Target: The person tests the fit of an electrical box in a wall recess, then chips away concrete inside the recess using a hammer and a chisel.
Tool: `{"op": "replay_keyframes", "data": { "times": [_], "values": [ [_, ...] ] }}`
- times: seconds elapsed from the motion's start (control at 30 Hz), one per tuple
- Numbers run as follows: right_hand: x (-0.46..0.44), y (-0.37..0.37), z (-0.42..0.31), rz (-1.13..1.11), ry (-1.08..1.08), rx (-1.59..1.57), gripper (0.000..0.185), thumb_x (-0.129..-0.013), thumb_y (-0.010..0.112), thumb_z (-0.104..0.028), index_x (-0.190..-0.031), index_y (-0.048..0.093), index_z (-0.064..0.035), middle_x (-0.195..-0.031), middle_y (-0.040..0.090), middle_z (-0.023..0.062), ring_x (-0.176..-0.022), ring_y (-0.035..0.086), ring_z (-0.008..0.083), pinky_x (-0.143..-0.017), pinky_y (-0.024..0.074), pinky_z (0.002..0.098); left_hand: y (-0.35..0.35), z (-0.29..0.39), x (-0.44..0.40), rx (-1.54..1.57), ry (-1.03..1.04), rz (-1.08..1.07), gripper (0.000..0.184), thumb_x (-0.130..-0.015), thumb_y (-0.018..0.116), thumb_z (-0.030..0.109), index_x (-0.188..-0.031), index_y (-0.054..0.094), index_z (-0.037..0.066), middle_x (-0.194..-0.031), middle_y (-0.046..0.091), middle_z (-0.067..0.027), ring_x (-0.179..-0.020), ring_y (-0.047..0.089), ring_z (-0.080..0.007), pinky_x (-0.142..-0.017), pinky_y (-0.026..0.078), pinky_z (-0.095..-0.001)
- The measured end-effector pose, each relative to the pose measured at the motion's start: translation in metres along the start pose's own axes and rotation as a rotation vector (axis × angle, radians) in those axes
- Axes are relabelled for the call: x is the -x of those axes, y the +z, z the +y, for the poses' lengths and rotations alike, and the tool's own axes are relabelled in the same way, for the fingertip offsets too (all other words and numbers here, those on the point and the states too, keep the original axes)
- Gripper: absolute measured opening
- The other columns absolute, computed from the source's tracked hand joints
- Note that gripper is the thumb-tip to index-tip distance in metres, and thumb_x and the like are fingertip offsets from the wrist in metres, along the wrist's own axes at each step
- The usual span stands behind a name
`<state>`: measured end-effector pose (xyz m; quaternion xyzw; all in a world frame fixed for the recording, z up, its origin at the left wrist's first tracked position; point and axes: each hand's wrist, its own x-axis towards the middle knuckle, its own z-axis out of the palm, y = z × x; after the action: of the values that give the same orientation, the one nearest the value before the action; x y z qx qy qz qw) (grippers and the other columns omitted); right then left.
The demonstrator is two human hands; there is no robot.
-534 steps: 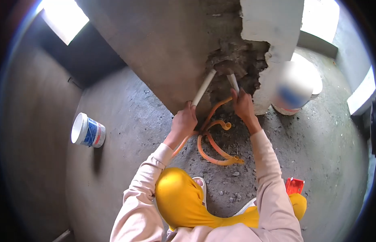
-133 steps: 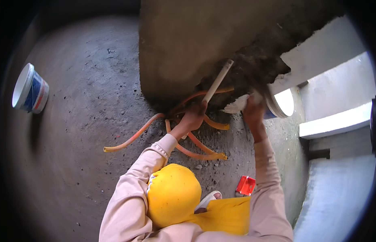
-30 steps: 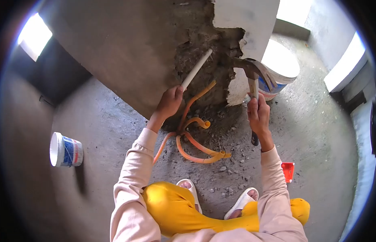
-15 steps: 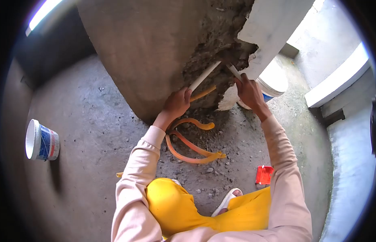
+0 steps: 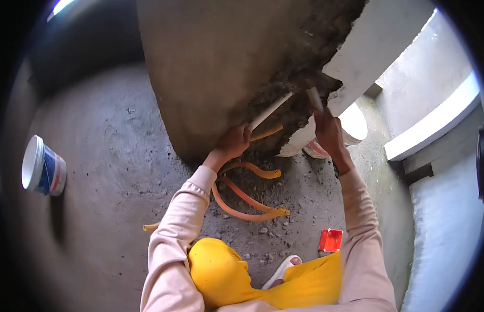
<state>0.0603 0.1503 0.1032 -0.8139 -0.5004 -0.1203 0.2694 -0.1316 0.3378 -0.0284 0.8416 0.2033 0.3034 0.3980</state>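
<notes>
My left hand (image 5: 232, 143) is closed round a long, pale, chisel-like bar (image 5: 272, 111), which slants up and right towards the broken patch of the wall (image 5: 291, 83). In my closed right hand (image 5: 330, 134) is a hammer-like tool with a pale handle (image 5: 315, 99); its head is lost in the dark hollow. The bar's upper end lies close beside that tool; I cannot tell whether they touch. Just beneath my left hand, a short orange conduit (image 5: 268, 133) sticks out of the wall. More orange conduits (image 5: 252, 214) curve over the floor below.
Rubble (image 5: 270, 242) litters the floor at the wall's foot. A red box (image 5: 331, 240) lies near my right forearm. One white bucket (image 5: 54, 169) stands at far left, another (image 5: 354, 125) behind my right hand. An orange conduit end (image 5: 151, 227) shows beside my left sleeve.
The view has shifted slightly. My right hand and its tool have moved right and down, away from the bar's tip. My left hand keeps its grip on the bar.
</notes>
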Motion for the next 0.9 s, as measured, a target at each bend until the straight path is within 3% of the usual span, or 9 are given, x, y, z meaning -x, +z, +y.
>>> {"op": "replay_keyframes", "data": {
  "times": [0.13,0.2,0.23,0.5,0.57,0.67,0.77,0.83,0.9],
  "values": [
    [0.019,-0.013,-0.037,0.267,-0.072,-0.191,0.020,-0.094,0.056,-0.017,-0.097,0.054,0.0034,-0.064,0.059,0.0248,-0.065,0.060,0.0473,-0.055,0.0441,0.0520,-0.004,0.009,0.008,0.059,-0.114,-0.090,0.031,-0.099,0.042,0.028,-0.096,0.058,0.002,-0.086,0.063,-0.0247,-0.085,0.059,-0.0459,-0.076,0.045,-0.0506],
    [0.007,0.030,0.028,0.225,-0.341,0.208,0.022,-0.095,0.055,-0.020,-0.099,0.055,0.0017,-0.067,0.061,0.0264,-0.067,0.061,0.0475,-0.057,0.0451,0.0534,-0.002,0.003,0.008,0.043,-0.096,-0.100,0.031,-0.099,0.042,0.029,-0.097,0.059,0.002,-0.086,0.064,-0.0246,-0.085,0.059,-0.0458,-0.077,0.045,-0.0506],
    [0.000,0.024,0.027,-0.135,-0.029,0.251,0.025,-0.096,0.054,-0.023,-0.101,0.056,0.0013,-0.069,0.061,0.0280,-0.070,0.062,0.0480,-0.058,0.0459,0.0548,0.001,0.003,0.006,0.027,-0.071,-0.098,0.031,-0.099,0.042,0.029,-0.097,0.059,0.003,-0.086,0.064,-0.0245,-0.085,0.059,-0.0458,-0.077,0.045,-0.0507],
    [0.011,-0.026,-0.051,0.227,-0.116,-0.126,0.023,-0.094,0.056,-0.014,-0.098,0.054,0.0090,-0.057,0.058,0.0187,-0.058,0.062,0.0408,-0.054,0.0480,0.0486,0.004,-0.007,0.008,0.033,-0.069,-0.071,0.031,-0.099,0.042,0.030,-0.097,0.056,0.002,-0.086,0.064,-0.0240,-0.084,0.059,-0.0454,-0.075,0.045,-0.0508],
    [0.000,0.009,0.013,0.085,-0.346,0.260,0.027,-0.094,0.055,-0.018,-0.107,0.055,0.0054,-0.063,0.061,0.0228,-0.064,0.063,0.0430,-0.058,0.0487,0.0518,0.008,-0.007,0.008,0.038,-0.034,-0.066,0.031,-0.099,0.042,0.030,-0.097,0.056,0.002,-0.086,0.063,-0.0240,-0.083,0.060,-0.0453,-0.075,0.046,-0.0509],
    [-0.003,0.019,0.018,-0.131,-0.041,0.200,0.030,-0.095,0.054,-0.026,-0.109,0.056,0.0010,-0.070,0.062,0.0281,-0.069,0.062,0.0480,-0.061,0.0472,0.0555,0.015,-0.014,0.008,0.072,0.040,-0.013,0.032,-0.100,0.043,0.029,-0.102,0.058,0.002,-0.080,0.062,-0.0224,-0.071,0.059,-0.0410,-0.067,0.045,-0.0456],
    [0.012,0.001,-0.010,-0.011,-0.076,0.124,0.026,-0.096,0.055,-0.025,-0.096,0.054,0.0014,-0.064,0.060,0.0271,-0.067,0.060,0.0477,-0.056,0.0447,0.0535,0.041,-0.029,0.036,0.917,-0.788,-0.463,0.033,-0.101,0.041,0.030,-0.108,0.057,0.002,-0.076,0.060,-0.0213,-0.064,0.058,-0.0379,-0.061,0.046,-0.0434],
    [0.018,-0.015,-0.016,-0.013,-0.064,0.113,0.025,-0.096,0.056,-0.024,-0.094,0.053,0.0015,-0.063,0.059,0.0266,-0.064,0.060,0.0469,-0.055,0.0440,0.0521,0.074,-0.043,0.053,0.351,-0.177,-0.027,0.030,-0.100,0.043,0.029,-0.111,0.057,0.006,-0.082,0.064,-0.0204,-0.079,0.063,-0.0387,-0.071,0.049,-0.0461],
    [0.022,-0.019,-0.010,0.036,-0.072,0.118,0.026,-0.096,0.055,-0.023,-0.088,0.052,0.0011,-0.058,0.057,0.0241,-0.057,0.058,0.0445,-0.051,0.0427,0.0482,0.057,-0.014,0.057,0.216,-0.105,0.064,0.030,-0.100,0.043,0.029,-0.111,0.057,0.005,-0.083,0.064,-0.0191,-0.074,0.063,-0.0380,-0.067,0.049,-0.0457]
  ]
}}
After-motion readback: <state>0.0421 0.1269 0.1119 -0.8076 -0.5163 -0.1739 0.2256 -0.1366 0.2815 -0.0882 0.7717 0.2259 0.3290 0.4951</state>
